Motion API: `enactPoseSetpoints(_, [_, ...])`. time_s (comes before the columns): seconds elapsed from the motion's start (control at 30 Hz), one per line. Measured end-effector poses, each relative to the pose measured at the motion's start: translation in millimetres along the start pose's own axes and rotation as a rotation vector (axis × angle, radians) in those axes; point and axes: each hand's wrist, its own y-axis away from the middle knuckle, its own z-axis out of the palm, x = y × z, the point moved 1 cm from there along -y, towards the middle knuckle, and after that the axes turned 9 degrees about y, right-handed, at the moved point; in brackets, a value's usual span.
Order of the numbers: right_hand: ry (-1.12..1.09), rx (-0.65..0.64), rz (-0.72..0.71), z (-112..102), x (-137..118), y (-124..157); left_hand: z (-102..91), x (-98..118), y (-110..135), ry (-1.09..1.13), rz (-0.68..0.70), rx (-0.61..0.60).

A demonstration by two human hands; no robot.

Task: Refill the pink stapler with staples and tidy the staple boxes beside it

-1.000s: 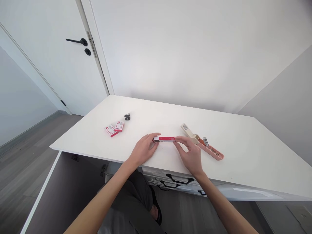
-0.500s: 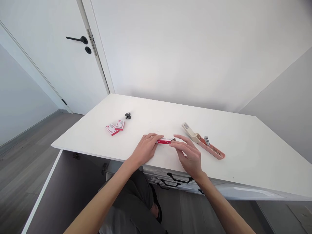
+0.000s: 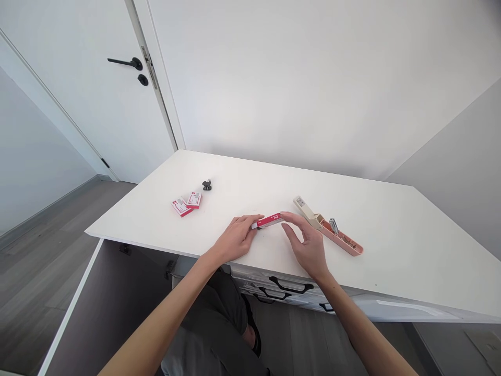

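Note:
A small red-and-white staple box point(image 3: 269, 221) is held between my hands just above or on the white tabletop, tilted with its right end higher. My left hand point(image 3: 237, 237) pinches its left end between thumb and fingers. At the other end, the fingers of my right hand point(image 3: 307, 241) rest on the box's far edge, the thumb close below. Just beyond my right hand lies a cream-and-pink stapler point(image 3: 340, 239), opened out, with a metal part standing up from its tray.
Two more red-and-white staple boxes, one point(image 3: 194, 199) overlapping the other point(image 3: 180, 207), lie to the left. Behind them is a small black staple remover point(image 3: 207, 185). A cabinet door point(image 3: 74, 308) hangs open below the tabletop point(image 3: 250, 183), beside drawers with black handles point(image 3: 291, 285).
The staple box has turned in my hands, its right end rising and its red side now facing up and away. My right thumb has come away from the fingers.

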Motion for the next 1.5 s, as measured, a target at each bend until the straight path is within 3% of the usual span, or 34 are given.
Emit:
enactPoseSetpoints(0.13, [-0.018, 0.015, 0.047, 1, -3, -6, -1.0, 2, -1, 0.034, -0.019, 0.000])
enactPoseSetpoints(0.47, [0.078, -0.031, -0.024, 4, -19, -34, -0.8, -3, -3, 0.034, -0.065, 0.065])
enactPoseSetpoints(0.77, [0.039, -0.037, 0.001, 7, -21, -38, -2.1, -3, -3, 0.064, -0.090, 0.136])
enactPoseSetpoints(1.1, [0.088, -0.062, -0.206, 8, -45, -36, -2.5, -3, -2, 0.063, -0.117, 0.175])
enactPoseSetpoints(1.5, [0.042, -0.093, -0.189, 10, -56, -35, -5.1, 0, -1, 0.002, -0.177, 0.207])
